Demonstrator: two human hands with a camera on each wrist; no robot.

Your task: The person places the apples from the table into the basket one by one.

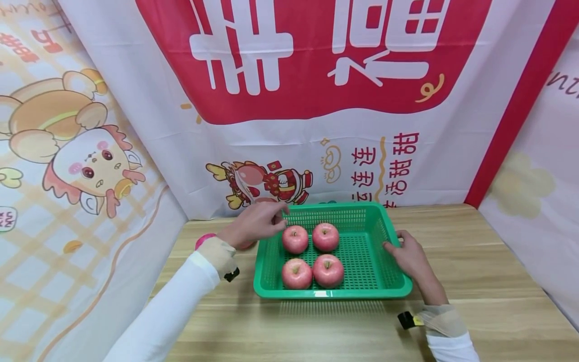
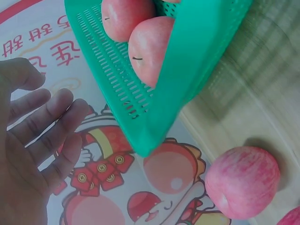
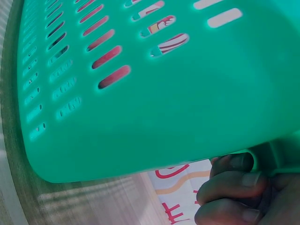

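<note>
A green plastic basket point(image 1: 362, 293) holds several red apples point(image 1: 328, 271), grouped toward its left side. My right hand point(image 1: 409, 256) grips the basket's right rim, and in the right wrist view its curled fingers point(image 3: 229, 187) sit at the rim's edge. Over the back left corner of the basket is my left hand point(image 1: 255, 221). In the left wrist view that hand point(image 2: 42, 136) has loosely bent fingers and holds nothing. Another apple point(image 2: 242, 183) lies on the table outside the basket, mostly hidden behind the left hand in the head view.
A wooden table point(image 1: 479, 281) lies under the basket. At the left, a bright pink thing point(image 1: 204, 241) shows partly behind the left wrist. A printed cloth point(image 1: 316, 130) hangs right behind the basket, with further printed cloths on both sides.
</note>
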